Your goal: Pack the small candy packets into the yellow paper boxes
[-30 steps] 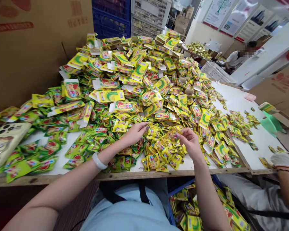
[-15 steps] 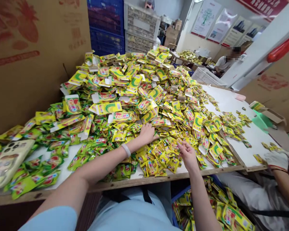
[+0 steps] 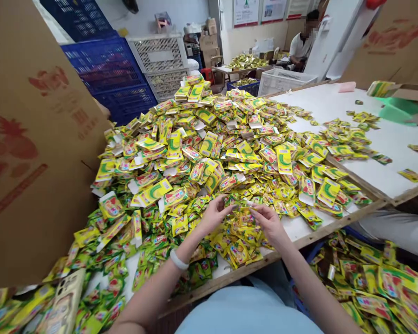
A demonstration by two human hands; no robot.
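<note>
Over the heap's front part, my left hand (image 3: 216, 215) and my right hand (image 3: 269, 226) face each other with a narrow gap between them. Thumb and fingers of the left are closed on a small green packet (image 3: 236, 201). My right hand is pinched at the packet's other side, where a small white bit shows; what exactly it grips is unclear. Below both hands lie loose yellow sachets (image 3: 238, 250), and to the left are green sachets (image 3: 153, 260). Behind them rises a big pile of small yellow cartons (image 3: 209, 144), several with open white flaps.
A large cardboard box (image 3: 38, 185) stands at left, with a phone (image 3: 66, 301) near its foot. Blue crates (image 3: 107, 69) and white crates (image 3: 160, 55) are stacked behind. A full bin of cartons (image 3: 379, 287) sits below the wooden table edge (image 3: 299, 243). Another person (image 3: 299, 46) sits far back.
My view has swung to the right. Both hands have come together; the left has lifted off the heap with a green packet, and the right has moved in to meet it.
</note>
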